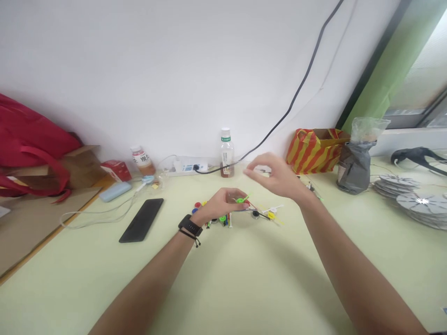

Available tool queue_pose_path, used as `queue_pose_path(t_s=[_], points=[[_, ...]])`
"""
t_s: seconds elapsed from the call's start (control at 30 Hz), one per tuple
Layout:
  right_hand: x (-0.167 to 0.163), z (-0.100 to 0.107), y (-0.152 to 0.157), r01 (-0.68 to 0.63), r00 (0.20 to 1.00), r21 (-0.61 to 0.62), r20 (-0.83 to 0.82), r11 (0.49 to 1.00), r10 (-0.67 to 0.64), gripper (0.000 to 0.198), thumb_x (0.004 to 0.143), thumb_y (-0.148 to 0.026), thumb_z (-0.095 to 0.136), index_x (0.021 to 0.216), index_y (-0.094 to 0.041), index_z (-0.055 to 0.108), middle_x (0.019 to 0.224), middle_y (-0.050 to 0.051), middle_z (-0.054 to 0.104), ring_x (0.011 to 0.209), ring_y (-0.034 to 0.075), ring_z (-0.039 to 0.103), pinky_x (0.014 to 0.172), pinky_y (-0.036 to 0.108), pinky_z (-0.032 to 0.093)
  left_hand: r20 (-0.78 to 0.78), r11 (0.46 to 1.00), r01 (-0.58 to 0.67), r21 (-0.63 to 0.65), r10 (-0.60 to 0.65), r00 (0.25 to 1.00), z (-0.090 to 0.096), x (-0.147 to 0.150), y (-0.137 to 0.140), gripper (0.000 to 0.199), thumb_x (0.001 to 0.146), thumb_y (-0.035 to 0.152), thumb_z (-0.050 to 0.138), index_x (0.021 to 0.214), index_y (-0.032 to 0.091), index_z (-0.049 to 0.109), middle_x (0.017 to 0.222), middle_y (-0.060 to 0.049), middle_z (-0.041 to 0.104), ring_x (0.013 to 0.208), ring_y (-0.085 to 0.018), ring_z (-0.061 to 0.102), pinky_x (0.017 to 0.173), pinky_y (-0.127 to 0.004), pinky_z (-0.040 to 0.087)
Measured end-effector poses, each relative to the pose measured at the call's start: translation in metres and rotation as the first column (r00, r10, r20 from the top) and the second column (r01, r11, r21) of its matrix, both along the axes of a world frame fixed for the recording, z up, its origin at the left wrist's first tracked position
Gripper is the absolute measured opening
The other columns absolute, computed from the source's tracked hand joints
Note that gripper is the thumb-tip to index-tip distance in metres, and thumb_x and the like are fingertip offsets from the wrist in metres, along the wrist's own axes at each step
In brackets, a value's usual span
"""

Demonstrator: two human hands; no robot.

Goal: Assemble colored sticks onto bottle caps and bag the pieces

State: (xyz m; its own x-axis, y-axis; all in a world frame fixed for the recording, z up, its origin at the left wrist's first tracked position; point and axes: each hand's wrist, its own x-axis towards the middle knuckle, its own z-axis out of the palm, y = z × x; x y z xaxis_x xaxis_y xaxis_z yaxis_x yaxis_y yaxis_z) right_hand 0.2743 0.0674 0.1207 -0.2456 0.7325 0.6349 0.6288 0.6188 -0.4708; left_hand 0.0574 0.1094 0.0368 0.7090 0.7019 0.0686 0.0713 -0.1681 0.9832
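Note:
My left hand, with a black watch at its wrist, is closed on a small green plastic piece with a thin bright stem. Under and around its fingers lie several small coloured plastic pieces, partly covered by the hand. To the right of these rest a black round piece and a yellow round piece, with thin sticks crossing among them. Raised above the table, my right hand has thumb and forefinger brought together in a pinch. Whatever may be between those fingertips is too small to make out.
A black phone and a light blue power bank lie at left. Behind the hands stand a bottle and a power strip with a black cable. A striped bag, grey bag and stacked discs are at right.

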Motion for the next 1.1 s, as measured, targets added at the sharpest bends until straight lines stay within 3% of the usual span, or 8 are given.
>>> queue_pose_path(t_s=[0.1, 0.17, 0.23, 0.33, 0.5, 0.7, 0.87, 1.1], points=[[0.014, -0.009, 0.015, 0.225, 0.963, 0.113, -0.176, 0.968, -0.203, 0.021, 0.1, -0.033, 0.053, 0.105, -0.022, 0.07, 0.112, 0.008, 0.074, 0.106, 0.024, 0.064, 0.088, 0.036, 0.049, 0.039, 0.99, -0.133, -0.055, 0.136, 0.99, 0.001, -0.007, 0.004, 0.054, 0.078, 0.045, 0.085, 0.12, 0.015, 0.068, 0.117, -0.015, 0.075, 0.102, -0.028, 0.074, 0.09, -0.042, 0.059], [0.025, -0.019, 0.026, 0.266, 0.954, -0.019, -0.137, 0.964, -0.266, 0.022, 0.098, -0.027, 0.049, 0.104, -0.02, 0.069, 0.109, 0.008, 0.074, 0.095, 0.022, 0.066, 0.081, 0.034, 0.05, 0.036, 0.983, -0.166, -0.082, 0.169, 0.985, 0.002, -0.012, 0.007, 0.064, 0.075, 0.042, 0.088, 0.129, 0.018, 0.063, 0.119, -0.015, 0.074, 0.096, -0.026, 0.075, 0.082, -0.039, 0.061], [0.031, -0.032, 0.033, 0.125, 0.991, -0.281, 0.088, 0.952, -0.104, 0.018, 0.094, -0.025, 0.055, 0.097, -0.02, 0.071, 0.1, 0.007, 0.076, 0.085, 0.02, 0.067, 0.074, 0.03, 0.05, 0.0, 0.985, -0.154, -0.078, 0.154, 0.988, 0.002, -0.015, 0.008, 0.067, 0.07, 0.037, 0.092, 0.127, 0.017, 0.063, 0.114, -0.015, 0.075, 0.093, -0.026, 0.076, 0.078, -0.036, 0.061], [0.025, -0.053, 0.038, -0.076, 0.912, -0.615, 0.276, 0.785, 0.305, 0.013, 0.085, -0.026, 0.065, 0.092, -0.019, 0.074, 0.092, 0.005, 0.077, 0.08, 0.019, 0.069, 0.069, 0.026, 0.05, -0.021, 0.99, -0.129, -0.049, 0.128, 0.992, 0.001, -0.016, 0.01, 0.058, 0.067, 0.033, 0.094, 0.116, 0.016, 0.067, 0.107, -0.013, 0.077, 0.096, -0.025, 0.075, 0.079, -0.032, 0.06], [0.003, -0.075, 0.041, -0.027, 0.85, -0.75, 0.331, 0.661, 0.41, 0.014, 0.073, -0.02, 0.074, 0.087, -0.016, 0.075, 0.088, 0.006, 0.078, 0.077, 0.019, 0.069, 0.065, 0.025, 0.049, -0.008, 0.99, -0.132, -0.052, 0.132, 0.991, 0.0, -0.02, 0.015, 0.055, 0.066, 0.033, 0.093, 0.112, 0.015, 0.067, 0.102, -0.01, 0.078, 0.09, -0.022, 0.075, 0.079, -0.032, 0.06], [0.028, -0.062, 0.044, -0.016, 0.96, -0.671, 0.196, 0.741, 0.198, 0.026, 0.077, -0.015, 0.071, 0.102, -0.017, 0.07, 0.084, 0.004, 0.078, 0.071, 0.017, 0.071, 0.06, 0.023, 0.05, -0.033, 0.986, -0.161, -0.051, 0.16, 0.987, 0.0, -0.025, 0.018, 0.053, 0.068, 0.037, 0.092, 0.108, 0.017, 0.064, 0.103, -0.01, 0.078, 0.084, -0.022, 0.076, 0.073, -0.032, 0.061], [0.055, -0.027, 0.032, 0.029, 0.966, -0.425, -0.22, 0.905, -0.134, 0.021, 0.088, -0.037, 0.071, 0.093, -0.017, 0.069, 0.077, 0.006, 0.076, 0.071, 0.02, 0.075, 0.064, 0.027, 0.059, -0.107, 0.986, -0.169, -0.006, 0.168, 0.98, -0.004, -0.02, 0.014, 0.053, 0.07, 0.038, 0.09, 0.109, 0.018, 0.061, 0.1, -0.009, 0.076, 0.082, -0.023, 0.077, 0.068, -0.029, 0.061], [0.032, 0.016, -0.005, 0.066, 0.871, -0.069, -0.483, 0.995, -0.091, 0.037, 0.081, -0.053, 0.079, 0.092, -0.018, 0.073, 0.08, 0.008, 0.078, 0.068, 0.021, 0.075, 0.064, 0.031, 0.063, -0.1, 0.991, -0.122, 0.046, 0.126, 0.987, -0.008, -0.007, 0.004, 0.047, 0.076, 0.046, 0.085, 0.105, 0.017, 0.061, 0.099, -0.011, 0.077, 0.076, -0.021, 0.076, 0.064, -0.028, 0.059]])
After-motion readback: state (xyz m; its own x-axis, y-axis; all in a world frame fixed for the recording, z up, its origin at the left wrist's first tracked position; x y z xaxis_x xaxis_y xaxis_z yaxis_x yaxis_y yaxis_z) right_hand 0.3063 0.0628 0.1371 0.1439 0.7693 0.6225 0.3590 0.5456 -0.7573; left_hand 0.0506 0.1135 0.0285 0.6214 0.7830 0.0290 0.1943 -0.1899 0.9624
